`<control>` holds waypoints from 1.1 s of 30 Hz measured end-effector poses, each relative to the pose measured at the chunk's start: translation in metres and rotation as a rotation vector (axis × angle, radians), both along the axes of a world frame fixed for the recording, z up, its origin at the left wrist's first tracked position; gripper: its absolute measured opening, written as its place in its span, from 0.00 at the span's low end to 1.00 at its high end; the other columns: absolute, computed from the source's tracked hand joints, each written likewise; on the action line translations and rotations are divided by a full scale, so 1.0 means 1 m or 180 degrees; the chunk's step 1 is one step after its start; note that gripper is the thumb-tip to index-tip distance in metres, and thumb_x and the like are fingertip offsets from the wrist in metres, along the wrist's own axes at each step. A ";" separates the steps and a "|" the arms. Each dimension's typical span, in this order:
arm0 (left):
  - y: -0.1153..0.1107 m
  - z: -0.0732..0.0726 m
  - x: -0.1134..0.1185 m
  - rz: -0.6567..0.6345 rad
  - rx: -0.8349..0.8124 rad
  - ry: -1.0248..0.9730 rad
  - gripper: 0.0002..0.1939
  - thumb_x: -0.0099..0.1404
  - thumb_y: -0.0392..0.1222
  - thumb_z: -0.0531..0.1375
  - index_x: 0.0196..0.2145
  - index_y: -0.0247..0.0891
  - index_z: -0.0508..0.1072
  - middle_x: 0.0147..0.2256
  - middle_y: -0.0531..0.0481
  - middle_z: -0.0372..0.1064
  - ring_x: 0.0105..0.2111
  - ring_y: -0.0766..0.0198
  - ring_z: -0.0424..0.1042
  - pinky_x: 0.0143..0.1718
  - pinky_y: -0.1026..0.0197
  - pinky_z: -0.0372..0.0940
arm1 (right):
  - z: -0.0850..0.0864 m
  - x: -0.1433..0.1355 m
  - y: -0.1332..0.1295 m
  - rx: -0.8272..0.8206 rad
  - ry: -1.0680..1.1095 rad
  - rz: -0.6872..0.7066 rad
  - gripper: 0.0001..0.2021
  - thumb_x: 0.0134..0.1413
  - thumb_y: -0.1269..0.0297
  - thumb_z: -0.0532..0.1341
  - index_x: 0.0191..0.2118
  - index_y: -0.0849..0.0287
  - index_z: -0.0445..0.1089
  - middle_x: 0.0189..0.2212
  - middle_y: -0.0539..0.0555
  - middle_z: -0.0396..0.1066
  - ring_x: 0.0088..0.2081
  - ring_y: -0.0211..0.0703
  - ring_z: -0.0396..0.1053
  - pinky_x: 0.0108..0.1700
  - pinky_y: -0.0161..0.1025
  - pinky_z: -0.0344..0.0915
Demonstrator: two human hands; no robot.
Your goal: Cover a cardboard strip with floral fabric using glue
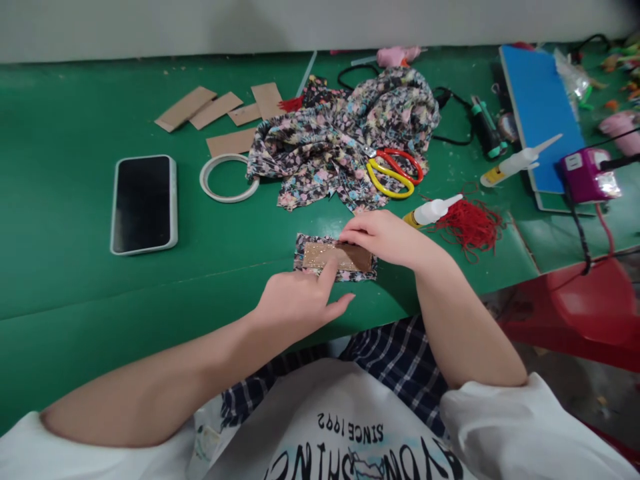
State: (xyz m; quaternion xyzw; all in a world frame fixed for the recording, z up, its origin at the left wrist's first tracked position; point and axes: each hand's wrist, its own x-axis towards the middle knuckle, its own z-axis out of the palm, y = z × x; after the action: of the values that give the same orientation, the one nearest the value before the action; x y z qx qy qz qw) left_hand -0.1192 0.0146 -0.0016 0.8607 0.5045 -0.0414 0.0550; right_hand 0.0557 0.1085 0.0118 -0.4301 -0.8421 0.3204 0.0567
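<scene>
A small rectangle of brown cardboard (313,255), with shiny specks across its surface, lies on a slightly larger piece of dark floral fabric (355,275) whose edge shows around it. The index finger of my left hand (295,300) is stretched out and touches the cardboard; its thumb stands apart. My right hand (387,237) has its fingertips together at the top edge of the fabric and cardboard, its thumb partly hidden. Just beyond that hand lies a white-capped glue bottle (430,212).
Crumpled floral cloth (345,133) lies behind, with red-and-yellow-handled scissors (395,172) on it. Around are a tape roll (205,180), a phone (143,203), cardboard pieces (187,107), red cord (473,227), another glue bottle (510,165), a cutter (485,127) and a blue board (540,100).
</scene>
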 end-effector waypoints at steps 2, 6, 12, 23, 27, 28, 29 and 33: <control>0.000 -0.001 0.000 -0.0009 0.0019 -0.0009 0.31 0.64 0.61 0.43 0.52 0.34 0.63 0.25 0.45 0.72 0.23 0.58 0.72 0.18 0.65 0.49 | 0.000 0.001 0.000 0.0015 0.0004 0.0014 0.13 0.57 0.64 0.52 0.33 0.60 0.74 0.32 0.52 0.74 0.34 0.36 0.66 0.35 0.33 0.56; 0.001 -0.001 0.000 -0.0008 0.0033 -0.0002 0.31 0.64 0.61 0.43 0.51 0.34 0.63 0.25 0.45 0.72 0.23 0.58 0.72 0.17 0.65 0.48 | 0.000 0.002 0.000 0.0002 0.0024 -0.0007 0.12 0.56 0.68 0.53 0.36 0.59 0.74 0.35 0.52 0.74 0.37 0.37 0.67 0.39 0.34 0.58; 0.000 0.000 -0.001 0.0010 0.0037 0.0003 0.31 0.64 0.61 0.43 0.52 0.35 0.63 0.25 0.45 0.72 0.23 0.58 0.72 0.17 0.65 0.49 | 0.002 0.000 -0.007 0.0226 -0.0186 0.0054 0.09 0.54 0.66 0.56 0.34 0.60 0.74 0.32 0.52 0.74 0.35 0.38 0.67 0.37 0.34 0.58; 0.000 0.000 -0.001 -0.0011 -0.0013 0.0021 0.31 0.64 0.61 0.42 0.52 0.35 0.62 0.26 0.45 0.73 0.23 0.59 0.72 0.18 0.66 0.49 | 0.000 -0.005 -0.021 0.0706 -0.0562 -0.0022 0.09 0.58 0.68 0.52 0.33 0.62 0.68 0.30 0.54 0.67 0.35 0.39 0.64 0.37 0.34 0.56; 0.000 0.001 0.000 -0.0021 -0.0077 0.0067 0.31 0.64 0.61 0.43 0.51 0.34 0.62 0.25 0.44 0.72 0.24 0.59 0.73 0.18 0.65 0.49 | 0.002 -0.010 -0.029 0.0931 -0.0847 -0.0028 0.10 0.59 0.69 0.50 0.32 0.63 0.66 0.30 0.55 0.66 0.35 0.40 0.64 0.37 0.35 0.56; 0.000 0.001 0.000 -0.0019 -0.0096 0.0079 0.31 0.64 0.61 0.42 0.51 0.34 0.62 0.25 0.44 0.72 0.25 0.59 0.73 0.18 0.66 0.50 | 0.003 -0.011 -0.031 0.0987 -0.0929 -0.0009 0.10 0.59 0.69 0.49 0.32 0.64 0.66 0.30 0.55 0.66 0.35 0.41 0.63 0.36 0.36 0.55; 0.000 0.001 0.000 -0.0020 -0.0113 0.0087 0.31 0.64 0.61 0.42 0.51 0.33 0.63 0.26 0.44 0.72 0.25 0.59 0.73 0.18 0.66 0.50 | 0.003 -0.012 -0.033 0.1041 -0.1001 0.0017 0.10 0.59 0.70 0.49 0.32 0.64 0.66 0.30 0.56 0.66 0.35 0.41 0.63 0.36 0.36 0.55; 0.001 0.002 0.001 -0.0026 -0.0143 0.0080 0.31 0.64 0.61 0.42 0.50 0.33 0.63 0.27 0.44 0.72 0.25 0.59 0.73 0.19 0.65 0.52 | 0.004 -0.016 -0.038 0.1202 -0.1223 0.0082 0.09 0.58 0.71 0.50 0.32 0.64 0.66 0.30 0.56 0.65 0.34 0.42 0.62 0.36 0.37 0.55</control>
State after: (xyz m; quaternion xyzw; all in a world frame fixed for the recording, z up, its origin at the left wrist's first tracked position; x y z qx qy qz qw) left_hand -0.1186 0.0156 0.0002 0.8607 0.5006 -0.0638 0.0679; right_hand 0.0393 0.0708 0.0156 -0.4541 -0.8876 0.0709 -0.0290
